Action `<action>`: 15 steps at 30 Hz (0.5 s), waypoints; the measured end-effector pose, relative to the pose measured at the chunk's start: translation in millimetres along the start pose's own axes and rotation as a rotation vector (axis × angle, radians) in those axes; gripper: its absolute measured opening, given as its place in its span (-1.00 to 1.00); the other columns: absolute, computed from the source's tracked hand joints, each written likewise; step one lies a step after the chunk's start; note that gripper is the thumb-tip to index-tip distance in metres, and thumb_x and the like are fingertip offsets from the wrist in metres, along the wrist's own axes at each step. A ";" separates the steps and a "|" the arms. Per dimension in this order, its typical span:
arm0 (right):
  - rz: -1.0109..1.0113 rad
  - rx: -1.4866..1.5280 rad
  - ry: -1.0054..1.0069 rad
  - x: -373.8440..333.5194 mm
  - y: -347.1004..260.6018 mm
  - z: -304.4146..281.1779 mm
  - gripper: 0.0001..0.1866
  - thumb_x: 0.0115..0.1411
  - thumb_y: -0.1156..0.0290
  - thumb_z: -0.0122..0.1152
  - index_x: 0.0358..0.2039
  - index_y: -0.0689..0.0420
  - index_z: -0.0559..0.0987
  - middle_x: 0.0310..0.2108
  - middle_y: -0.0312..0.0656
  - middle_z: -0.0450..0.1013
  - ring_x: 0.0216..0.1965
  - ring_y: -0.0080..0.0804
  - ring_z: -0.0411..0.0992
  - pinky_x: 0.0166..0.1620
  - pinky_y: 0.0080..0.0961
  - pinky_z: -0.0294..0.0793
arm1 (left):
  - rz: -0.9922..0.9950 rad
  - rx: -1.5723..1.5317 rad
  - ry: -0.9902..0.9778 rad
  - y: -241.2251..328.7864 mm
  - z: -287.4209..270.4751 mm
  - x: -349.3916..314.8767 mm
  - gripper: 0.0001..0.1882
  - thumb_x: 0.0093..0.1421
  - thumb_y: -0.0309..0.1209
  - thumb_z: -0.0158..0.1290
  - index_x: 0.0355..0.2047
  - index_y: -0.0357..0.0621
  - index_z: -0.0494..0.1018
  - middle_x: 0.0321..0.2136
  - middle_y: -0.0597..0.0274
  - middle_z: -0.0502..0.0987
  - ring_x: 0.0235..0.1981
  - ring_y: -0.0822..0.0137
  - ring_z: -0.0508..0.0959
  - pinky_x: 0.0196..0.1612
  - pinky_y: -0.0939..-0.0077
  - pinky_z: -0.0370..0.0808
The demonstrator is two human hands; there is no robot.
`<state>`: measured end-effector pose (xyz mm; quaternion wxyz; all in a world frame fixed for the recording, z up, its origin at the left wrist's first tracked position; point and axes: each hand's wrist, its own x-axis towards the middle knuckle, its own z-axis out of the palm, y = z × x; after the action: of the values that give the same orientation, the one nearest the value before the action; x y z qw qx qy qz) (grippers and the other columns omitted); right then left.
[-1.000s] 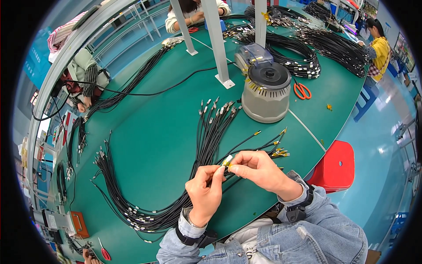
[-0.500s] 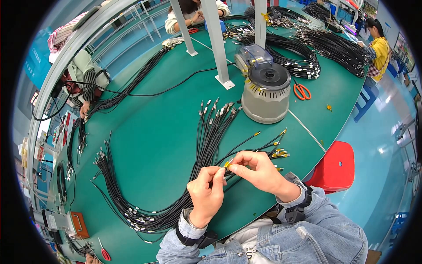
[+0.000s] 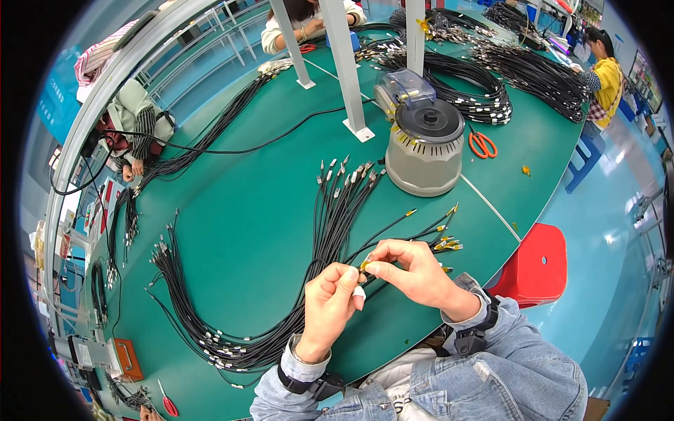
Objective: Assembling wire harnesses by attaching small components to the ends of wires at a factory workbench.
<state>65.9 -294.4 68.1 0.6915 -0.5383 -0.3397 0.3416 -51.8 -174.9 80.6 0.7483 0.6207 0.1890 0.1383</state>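
Nearby, grip: left hand and right hand both pinch 1 yellow-wrapped cable end above the green table.
Cable end, feel: probably light, springy; I'd hold it just behind the yellow.
Cable end, axis: seemingly pointing away, slightly rightward; hands hide the rest.
Farther off: round grey machine.

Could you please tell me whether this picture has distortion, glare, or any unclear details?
Head view: the grey rail bows near the rim; head view: glare spots whiten the blue floor; head view: the yellow piece at the fingers is too small to show fine detail.
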 end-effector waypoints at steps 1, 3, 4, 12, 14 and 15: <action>-0.016 -0.025 -0.005 0.1 -1.2 -0.5 -0.85 0.15 0.43 0.13 -0.37 0.28 0.49 -0.45 -0.32 0.42 -0.40 -0.68 0.33 -0.32 -0.68 0.34 | -0.014 -0.015 -0.008 0.0 -0.7 0.6 -0.78 0.25 -0.33 -0.09 -0.46 -0.20 0.39 -0.75 0.40 0.37 -0.80 0.68 0.21 -0.76 0.81 0.04; -0.032 -0.051 -0.009 0.2 -3.0 -1.1 -0.85 0.15 0.43 0.13 -0.37 0.28 0.49 -0.45 -0.32 0.42 -0.40 -0.67 0.34 -0.32 -0.68 0.34 | -0.042 -0.046 -0.024 -0.4 -1.4 1.7 -0.77 0.25 -0.31 -0.09 -0.46 -0.19 0.39 -0.75 0.42 0.37 -0.79 0.69 0.22 -0.76 0.82 0.04; -0.044 -0.082 -0.006 0.2 -3.9 -1.4 -0.85 0.14 0.44 0.13 -0.37 0.28 0.49 -0.45 -0.32 0.42 -0.40 -0.67 0.34 -0.32 -0.67 0.35 | -0.042 -0.046 -0.025 -0.7 -1.2 2.1 -0.77 0.25 -0.31 -0.09 -0.46 -0.19 0.39 -0.75 0.42 0.37 -0.79 0.69 0.22 -0.76 0.82 0.04; -0.062 -0.189 0.059 -0.9 -1.9 -0.9 -0.83 0.13 0.46 0.13 -0.28 0.28 0.48 -0.41 -0.30 0.41 -0.36 -0.64 0.34 -0.28 -0.66 0.35 | -0.079 -0.079 0.030 -1.9 -1.5 2.3 -0.76 0.25 -0.30 -0.08 -0.47 -0.18 0.40 -0.75 0.44 0.35 -0.78 0.69 0.24 -0.77 0.82 0.02; -0.055 -0.159 0.132 -0.6 -0.9 -0.3 -0.79 0.13 0.47 0.13 -0.24 0.29 0.46 -0.39 -0.30 0.40 -0.33 -0.63 0.33 -0.25 -0.66 0.35 | -0.087 -0.084 0.040 0.4 -0.8 1.9 -0.76 0.25 -0.30 -0.09 -0.47 -0.18 0.40 -0.76 0.45 0.34 -0.79 0.69 0.22 -0.77 0.82 0.02; -0.055 -0.159 0.133 -0.7 -0.3 -0.2 -0.79 0.13 0.47 0.13 -0.24 0.29 0.46 -0.39 -0.30 0.40 -0.33 -0.63 0.33 -0.25 -0.66 0.35 | -0.091 -0.086 0.045 1.2 -0.3 1.7 -0.75 0.26 -0.29 -0.09 -0.48 -0.18 0.40 -0.76 0.45 0.33 -0.79 0.69 0.22 -0.77 0.82 0.01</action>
<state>65.7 -295.1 68.2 0.6766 -0.6035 -0.3338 0.2581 -50.3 -173.7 81.5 0.7755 0.5752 0.2277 0.1261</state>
